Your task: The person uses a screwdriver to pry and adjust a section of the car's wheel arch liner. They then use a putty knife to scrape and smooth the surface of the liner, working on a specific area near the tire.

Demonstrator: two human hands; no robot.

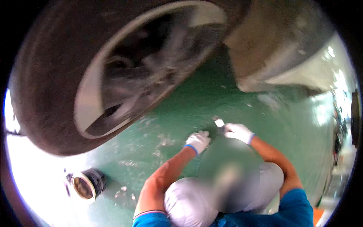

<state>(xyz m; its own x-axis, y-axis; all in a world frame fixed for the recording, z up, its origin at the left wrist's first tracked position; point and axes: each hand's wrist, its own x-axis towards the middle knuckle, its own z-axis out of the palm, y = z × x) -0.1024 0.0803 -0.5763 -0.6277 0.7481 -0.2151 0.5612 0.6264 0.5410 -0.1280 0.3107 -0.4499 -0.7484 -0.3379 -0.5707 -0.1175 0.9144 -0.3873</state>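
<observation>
My left hand, in a white glove, is low over the green floor with fingers partly curled, blurred; whether anything is in them I cannot make out. My right hand, also gloved, grips a small tool with a light flat end, a little to the right of my left hand. Above both hands hangs a car wheel with a dark tyre and a silver alloy rim, tilted across the upper left.
A vehicle body panel overhangs the upper right. An open dark can or bucket with a pale rim is at the lower left. My bent knees fill the lower middle. Blurred clutter lines the far right edge.
</observation>
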